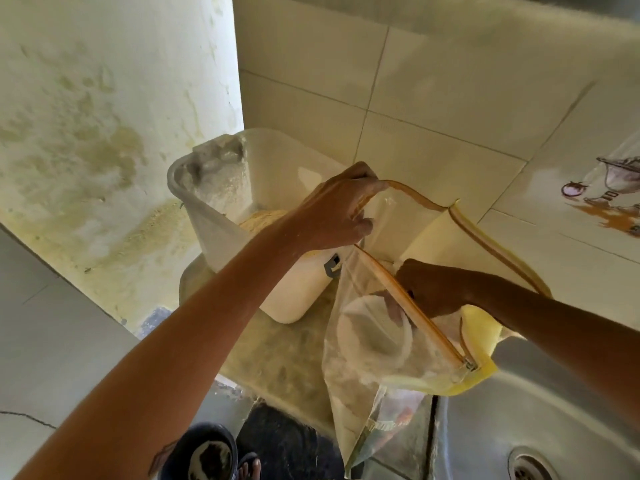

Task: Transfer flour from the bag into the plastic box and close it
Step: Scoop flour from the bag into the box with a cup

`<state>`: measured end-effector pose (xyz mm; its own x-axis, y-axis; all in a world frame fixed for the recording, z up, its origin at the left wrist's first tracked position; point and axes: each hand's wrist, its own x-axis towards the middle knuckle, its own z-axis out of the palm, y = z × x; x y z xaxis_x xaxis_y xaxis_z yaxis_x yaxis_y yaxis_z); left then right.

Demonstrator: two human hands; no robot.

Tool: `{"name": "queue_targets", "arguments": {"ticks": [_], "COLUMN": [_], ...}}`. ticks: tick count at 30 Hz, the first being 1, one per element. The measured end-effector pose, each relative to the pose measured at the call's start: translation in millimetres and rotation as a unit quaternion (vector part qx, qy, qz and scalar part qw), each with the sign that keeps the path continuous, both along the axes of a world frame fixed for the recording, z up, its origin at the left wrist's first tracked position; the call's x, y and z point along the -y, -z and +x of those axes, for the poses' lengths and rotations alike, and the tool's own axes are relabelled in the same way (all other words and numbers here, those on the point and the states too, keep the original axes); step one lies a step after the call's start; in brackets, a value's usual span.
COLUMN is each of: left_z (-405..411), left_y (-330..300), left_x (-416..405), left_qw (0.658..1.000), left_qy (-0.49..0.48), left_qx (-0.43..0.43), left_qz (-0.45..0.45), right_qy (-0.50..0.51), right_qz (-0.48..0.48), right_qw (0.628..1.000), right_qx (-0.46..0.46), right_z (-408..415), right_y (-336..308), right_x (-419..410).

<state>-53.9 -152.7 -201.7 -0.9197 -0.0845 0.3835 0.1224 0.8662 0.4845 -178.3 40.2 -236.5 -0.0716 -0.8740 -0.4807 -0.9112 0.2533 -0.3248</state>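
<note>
The left hand (341, 206) pinches the zip edge of the clear bag (374, 344), holding its mouth wide, while the right hand (427, 289) reaches inside — gripping what looks like a white cup (372, 336), though the plastic blurs it. The plastic box (221, 216) stands open just beside the bag on the counter (273, 355), some flour (261, 218) already in it. Best to lift each scoop level and keep the bag's rim taut — spills look likely otherwise.
</note>
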Motion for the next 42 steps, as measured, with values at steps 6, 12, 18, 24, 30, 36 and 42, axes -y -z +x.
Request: {"name": "queue_targets", "arguments": {"ticks": [6, 12, 18, 24, 30, 36, 42], "left_z": [2, 7, 11, 18, 41, 62, 80], "left_y": [3, 1, -5, -12, -18, -14, -6], "left_x": [0, -4, -9, 6, 46, 108, 159], "left_qw": [1.000, 0.999, 0.996, 0.994, 0.990, 0.967, 0.967], "left_qy": [0.009, 0.014, 0.031, -0.006, -0.098, -0.244, -0.254], "left_qx": [-0.013, -0.029, -0.069, -0.086, -0.075, -0.074, -0.023], "left_qz": [0.021, -0.006, 0.054, 0.063, 0.072, 0.026, 0.009], "right_qy": [0.064, 0.124, 0.154, 0.134, 0.132, 0.131, 0.123], "right_qz": [-0.097, -0.172, -0.234, -0.257, -0.270, -0.279, -0.282], "right_qw": [0.989, 0.974, 0.951, 0.940, 0.925, 0.922, 0.914], "right_qx": [0.095, 0.079, 0.132, 0.181, 0.233, 0.235, 0.264], "right_z": [-9, -11, -10, -16, -15, -10, -2], "right_y": [-26, -37, -58, -87, -110, -113, -115], "right_x": [-21, -43, -59, -62, -53, -22, 16]}}
